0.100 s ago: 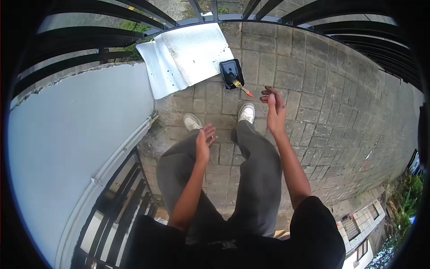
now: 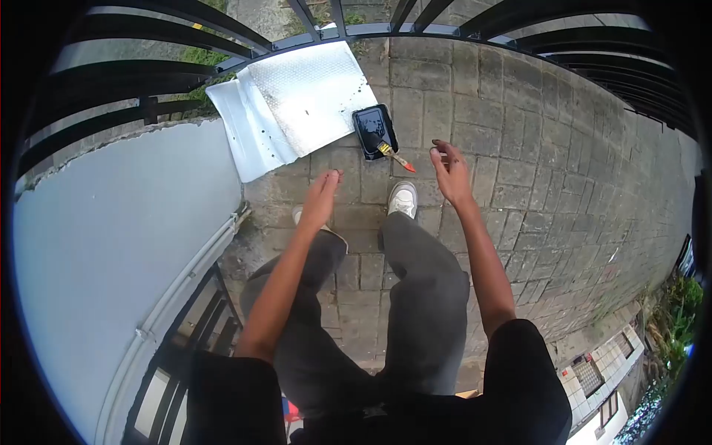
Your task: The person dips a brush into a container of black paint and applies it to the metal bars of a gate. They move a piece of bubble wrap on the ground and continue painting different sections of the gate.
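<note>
My right hand [image 2: 451, 172] hangs in the air to the right of the paintbrush, fingers apart and loosely curved, holding nothing. Dark stains mark its fingertips. My left hand [image 2: 321, 197] is raised over the paving near my left shoe, seen edge-on with its fingers stretched forward and nothing visible in it. In front of my feet lies a black tray [image 2: 361, 139] with dark, glossy paint inside. A paintbrush [image 2: 397, 157] leans over its near right corner, bristles in the paint and the red-tipped handle sticking out. Neither hand touches the tray or brush.
Silvery bubble-wrap sheeting [image 2: 308, 96] with dark spatters lies left of the tray. Black metal railings [image 2: 356, 31] curve along the far side. A pale low wall [image 2: 133, 215] with a pipe [image 2: 189, 278] stands on my left. Brick paving [image 2: 534, 193] stretches to the right.
My left hand has moved forward and slightly left, and its fingers now look closer together. The right hand has shifted a little. My left foot has moved back and left as the view shifted.
</note>
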Action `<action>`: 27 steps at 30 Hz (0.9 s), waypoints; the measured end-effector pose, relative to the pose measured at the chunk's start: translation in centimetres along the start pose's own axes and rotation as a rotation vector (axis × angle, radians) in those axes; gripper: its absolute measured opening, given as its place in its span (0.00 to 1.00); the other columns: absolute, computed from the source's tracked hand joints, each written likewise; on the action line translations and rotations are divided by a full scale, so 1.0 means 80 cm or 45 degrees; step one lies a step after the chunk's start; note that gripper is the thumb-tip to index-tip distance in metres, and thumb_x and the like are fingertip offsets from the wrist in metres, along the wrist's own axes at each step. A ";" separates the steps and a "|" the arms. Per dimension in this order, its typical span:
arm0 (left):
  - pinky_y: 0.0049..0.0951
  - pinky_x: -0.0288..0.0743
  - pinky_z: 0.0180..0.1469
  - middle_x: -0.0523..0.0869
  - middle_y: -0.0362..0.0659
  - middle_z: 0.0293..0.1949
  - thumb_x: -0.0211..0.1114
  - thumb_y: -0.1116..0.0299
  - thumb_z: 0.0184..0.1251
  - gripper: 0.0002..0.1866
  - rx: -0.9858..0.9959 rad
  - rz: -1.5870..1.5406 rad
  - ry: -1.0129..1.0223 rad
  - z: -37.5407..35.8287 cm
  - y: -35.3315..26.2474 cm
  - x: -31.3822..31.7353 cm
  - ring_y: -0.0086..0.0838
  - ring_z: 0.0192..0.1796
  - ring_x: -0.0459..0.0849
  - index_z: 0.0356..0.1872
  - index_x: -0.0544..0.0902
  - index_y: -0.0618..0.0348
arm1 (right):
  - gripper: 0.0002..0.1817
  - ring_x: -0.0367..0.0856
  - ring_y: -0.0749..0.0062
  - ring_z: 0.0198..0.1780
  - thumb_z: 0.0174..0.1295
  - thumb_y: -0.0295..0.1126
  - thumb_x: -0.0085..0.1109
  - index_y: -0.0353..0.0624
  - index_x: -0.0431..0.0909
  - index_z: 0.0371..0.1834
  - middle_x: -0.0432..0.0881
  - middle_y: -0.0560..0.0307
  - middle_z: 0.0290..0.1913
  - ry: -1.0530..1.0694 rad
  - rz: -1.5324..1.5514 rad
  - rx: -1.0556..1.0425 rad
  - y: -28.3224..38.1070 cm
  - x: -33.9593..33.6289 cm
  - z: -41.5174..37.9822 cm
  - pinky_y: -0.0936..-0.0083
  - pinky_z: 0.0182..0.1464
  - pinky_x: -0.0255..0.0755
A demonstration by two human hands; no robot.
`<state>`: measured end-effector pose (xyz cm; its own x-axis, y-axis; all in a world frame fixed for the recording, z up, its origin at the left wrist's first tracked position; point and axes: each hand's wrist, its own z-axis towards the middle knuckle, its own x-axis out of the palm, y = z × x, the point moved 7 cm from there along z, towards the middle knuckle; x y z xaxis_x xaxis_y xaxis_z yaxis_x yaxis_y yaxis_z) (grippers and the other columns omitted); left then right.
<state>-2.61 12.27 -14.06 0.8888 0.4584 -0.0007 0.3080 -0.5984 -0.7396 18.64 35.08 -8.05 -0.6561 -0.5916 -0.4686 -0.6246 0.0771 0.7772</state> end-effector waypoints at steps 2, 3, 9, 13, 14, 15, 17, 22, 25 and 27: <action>0.30 0.72 0.52 0.83 0.49 0.49 0.49 0.44 0.72 0.29 0.138 0.707 0.297 0.079 -0.057 -0.035 0.33 0.49 0.81 0.52 0.80 0.63 | 0.32 0.79 0.49 0.51 0.65 0.51 0.53 0.39 0.67 0.64 0.74 0.40 0.59 0.190 -0.469 0.046 -0.069 0.057 0.019 0.62 0.55 0.72; 0.28 0.73 0.50 0.83 0.50 0.48 0.50 0.44 0.71 0.30 0.133 0.993 0.445 0.106 -0.082 -0.062 0.32 0.48 0.81 0.51 0.80 0.65 | 0.35 0.76 0.44 0.55 0.63 0.53 0.54 0.39 0.65 0.66 0.73 0.38 0.59 0.212 -0.645 -0.014 -0.103 0.094 0.021 0.60 0.56 0.71; 0.38 0.83 0.42 0.82 0.53 0.44 0.54 0.43 0.66 0.32 -0.146 1.280 0.531 0.249 -0.074 -0.100 0.37 0.45 0.82 0.49 0.79 0.69 | 0.39 0.80 0.51 0.51 0.62 0.52 0.58 0.38 0.59 0.69 0.81 0.40 0.48 0.297 -0.273 0.208 -0.258 0.176 0.025 0.64 0.52 0.74; 0.38 0.85 0.42 0.82 0.55 0.46 0.52 0.46 0.68 0.32 -0.237 1.442 0.670 0.273 -0.035 -0.054 0.39 0.48 0.83 0.51 0.78 0.71 | 0.36 0.81 0.65 0.45 0.62 0.44 0.62 0.40 0.60 0.69 0.83 0.48 0.42 0.350 0.523 0.463 -0.285 0.210 0.011 0.72 0.42 0.76; 0.38 0.85 0.42 0.82 0.55 0.46 0.51 0.44 0.68 0.33 -0.208 1.565 0.668 0.276 -0.037 -0.048 0.41 0.48 0.82 0.52 0.77 0.71 | 0.34 0.80 0.70 0.42 0.62 0.41 0.62 0.39 0.62 0.68 0.82 0.48 0.42 0.277 0.682 0.496 -0.295 0.214 0.008 0.74 0.41 0.76; 0.39 0.84 0.44 0.82 0.55 0.47 0.51 0.44 0.68 0.33 -0.159 1.581 0.591 0.271 -0.050 -0.048 0.42 0.48 0.82 0.52 0.78 0.70 | 0.32 0.79 0.74 0.39 0.62 0.38 0.63 0.39 0.64 0.67 0.81 0.49 0.43 0.203 0.842 0.550 -0.299 0.217 0.006 0.75 0.39 0.76; 0.39 0.82 0.47 0.82 0.56 0.48 0.52 0.44 0.68 0.32 -0.122 1.590 0.520 0.251 -0.071 -0.057 0.42 0.48 0.82 0.52 0.79 0.69 | 0.31 0.80 0.74 0.39 0.61 0.37 0.64 0.39 0.65 0.66 0.81 0.50 0.43 0.137 0.876 0.506 -0.297 0.221 0.007 0.75 0.39 0.76; 0.38 0.73 0.54 0.84 0.55 0.46 0.55 0.49 0.67 0.27 0.211 1.707 0.417 0.218 -0.110 -0.107 0.45 0.49 0.83 0.47 0.82 0.66 | 0.29 0.80 0.74 0.40 0.57 0.31 0.69 0.41 0.71 0.62 0.82 0.56 0.44 -0.078 0.920 0.251 -0.273 0.214 0.016 0.77 0.41 0.77; 0.37 0.74 0.53 0.85 0.55 0.44 0.56 0.50 0.67 0.25 0.294 1.648 0.288 0.222 -0.090 -0.136 0.46 0.48 0.83 0.45 0.83 0.66 | 0.25 0.80 0.74 0.43 0.57 0.30 0.68 0.40 0.74 0.58 0.82 0.57 0.44 -0.127 0.856 0.107 -0.256 0.220 0.023 0.77 0.45 0.76; 0.37 0.74 0.52 0.85 0.56 0.43 0.56 0.51 0.66 0.24 0.330 1.657 0.273 0.233 -0.057 -0.148 0.46 0.48 0.83 0.45 0.83 0.65 | 0.22 0.81 0.73 0.41 0.57 0.30 0.67 0.40 0.76 0.55 0.83 0.55 0.41 -0.289 0.611 -0.150 -0.232 0.216 0.037 0.77 0.44 0.75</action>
<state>-20.85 21.83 -23.27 0.5266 -0.4697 -0.7086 -0.8466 -0.3658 -0.3867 17.68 25.79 -31.81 -0.9389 -0.3232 -0.1183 -0.1892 0.1975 0.9619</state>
